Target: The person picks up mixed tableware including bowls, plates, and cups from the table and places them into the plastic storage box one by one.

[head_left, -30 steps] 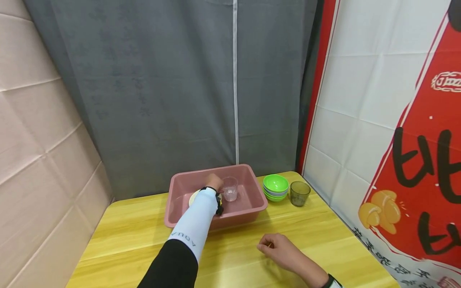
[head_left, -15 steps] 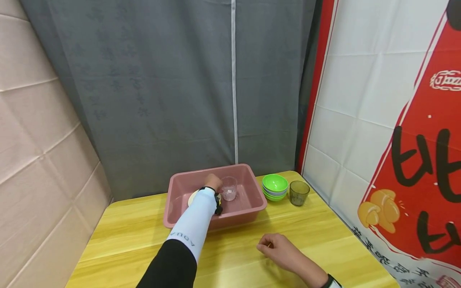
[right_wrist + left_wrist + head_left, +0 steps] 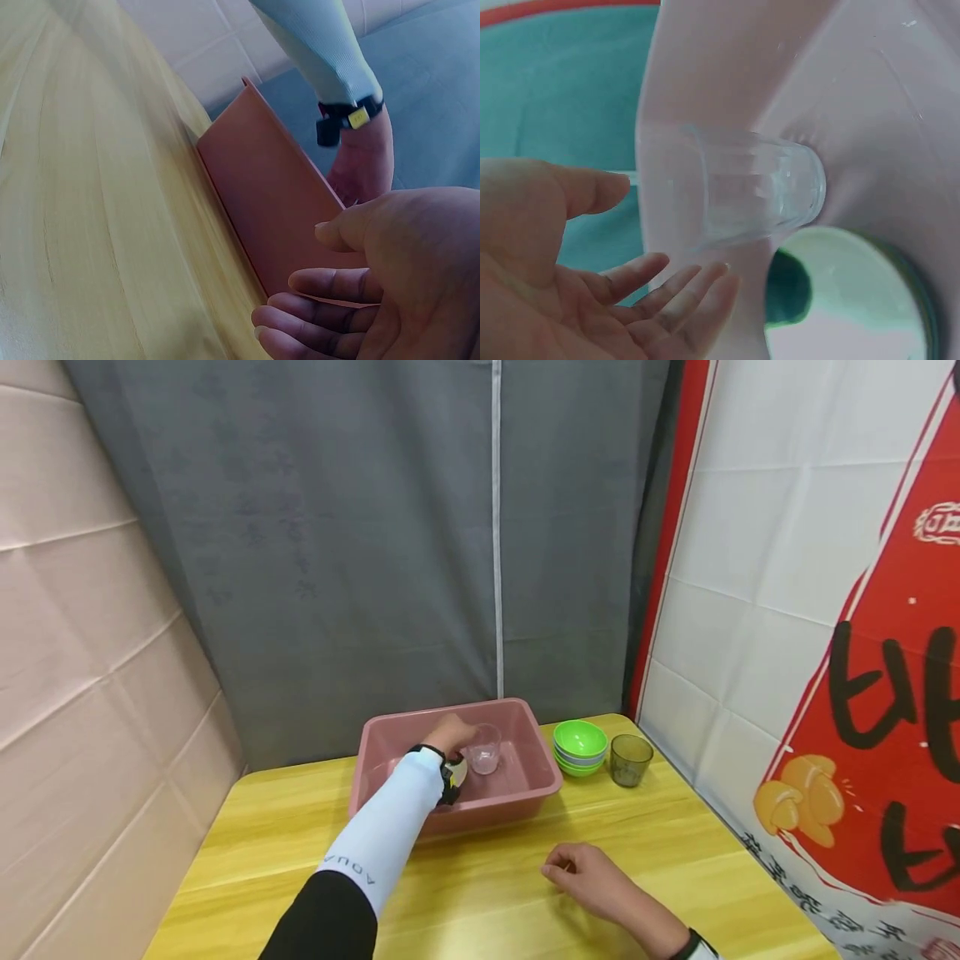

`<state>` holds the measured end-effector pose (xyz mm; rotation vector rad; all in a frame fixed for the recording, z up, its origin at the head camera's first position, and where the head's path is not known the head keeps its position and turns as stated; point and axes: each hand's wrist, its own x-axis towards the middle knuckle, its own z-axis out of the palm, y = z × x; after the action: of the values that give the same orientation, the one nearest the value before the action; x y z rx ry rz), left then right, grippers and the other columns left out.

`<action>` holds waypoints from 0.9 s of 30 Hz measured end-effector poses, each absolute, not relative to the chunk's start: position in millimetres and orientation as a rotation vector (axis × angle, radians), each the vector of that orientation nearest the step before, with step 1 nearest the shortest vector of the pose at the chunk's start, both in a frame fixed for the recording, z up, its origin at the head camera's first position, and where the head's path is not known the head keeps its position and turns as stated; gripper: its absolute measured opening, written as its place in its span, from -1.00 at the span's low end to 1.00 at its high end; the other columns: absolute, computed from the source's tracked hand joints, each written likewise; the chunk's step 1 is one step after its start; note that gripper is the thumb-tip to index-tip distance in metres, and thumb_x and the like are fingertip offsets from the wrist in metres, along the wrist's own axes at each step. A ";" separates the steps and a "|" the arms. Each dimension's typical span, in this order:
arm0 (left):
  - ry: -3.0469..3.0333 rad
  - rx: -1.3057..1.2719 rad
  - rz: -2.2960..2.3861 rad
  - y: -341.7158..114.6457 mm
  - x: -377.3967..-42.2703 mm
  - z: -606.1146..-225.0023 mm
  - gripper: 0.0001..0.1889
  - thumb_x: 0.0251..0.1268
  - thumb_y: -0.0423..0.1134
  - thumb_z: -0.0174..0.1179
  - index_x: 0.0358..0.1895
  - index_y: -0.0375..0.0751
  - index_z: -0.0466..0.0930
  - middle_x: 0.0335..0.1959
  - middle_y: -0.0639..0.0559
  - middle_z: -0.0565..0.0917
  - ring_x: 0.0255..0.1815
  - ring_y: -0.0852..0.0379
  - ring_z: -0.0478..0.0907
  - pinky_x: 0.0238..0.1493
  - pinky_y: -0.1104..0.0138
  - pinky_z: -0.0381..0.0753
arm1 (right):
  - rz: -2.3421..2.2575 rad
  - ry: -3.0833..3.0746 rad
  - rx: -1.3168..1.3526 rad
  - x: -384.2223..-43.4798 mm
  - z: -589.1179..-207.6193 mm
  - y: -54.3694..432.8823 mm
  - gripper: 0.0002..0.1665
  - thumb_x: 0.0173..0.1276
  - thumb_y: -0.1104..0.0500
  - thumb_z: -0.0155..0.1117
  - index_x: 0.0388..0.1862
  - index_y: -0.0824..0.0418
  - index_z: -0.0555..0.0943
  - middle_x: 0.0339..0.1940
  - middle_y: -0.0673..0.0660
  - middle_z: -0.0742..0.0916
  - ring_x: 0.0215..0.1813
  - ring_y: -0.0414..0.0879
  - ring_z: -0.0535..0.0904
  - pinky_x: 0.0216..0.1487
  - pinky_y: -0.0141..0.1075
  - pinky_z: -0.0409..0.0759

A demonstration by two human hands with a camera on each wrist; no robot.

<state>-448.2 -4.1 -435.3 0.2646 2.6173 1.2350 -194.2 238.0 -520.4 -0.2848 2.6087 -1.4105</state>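
Inside the pink basin [image 3: 510,797] a clear plastic cup [image 3: 485,750] stands beside my left hand [image 3: 450,733]. In the left wrist view this hand [image 3: 622,277] has its thumb and fingers apart, pointing towards the clear cup [image 3: 742,187]; I see no grip on it. A round, pale bowl [image 3: 847,300] with a green patch lies close to the cup's base. My right hand [image 3: 585,872] hovers over or rests on the table in front of the basin, fingers loosely curled. It holds nothing in the right wrist view.
A stack of green and grey bowls [image 3: 580,745] stands right of the basin, beside a dark olive tumbler [image 3: 630,760]. Wooden table [image 3: 277,827] lies around them. A grey curtain [image 3: 360,568] hangs behind, a white and red printed sheet [image 3: 750,568] at right.
My left forearm and wrist have shifted slightly left and up, uncovering a pale round rim right of the wrist. The head view has turned a little. My right hand keeps its pose.
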 end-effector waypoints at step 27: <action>2.700 0.806 1.402 -107.0 -301.7 -441.1 -0.89 0.59 -0.22 0.37 0.00 -0.14 0.76 -0.14 0.11 0.76 -0.12 0.14 0.72 -0.11 0.27 0.75 | -1.427 2.631 -0.324 -217.0 -512.8 235.2 -0.67 0.67 0.00 0.39 -0.01 0.29 0.75 -0.26 0.11 0.78 -0.24 0.04 0.71 -0.34 -0.23 0.65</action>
<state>-301.7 -107.0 -441.1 0.8063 2.7004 1.4017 -217.0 235.2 -512.8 -0.3245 2.6315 -1.4269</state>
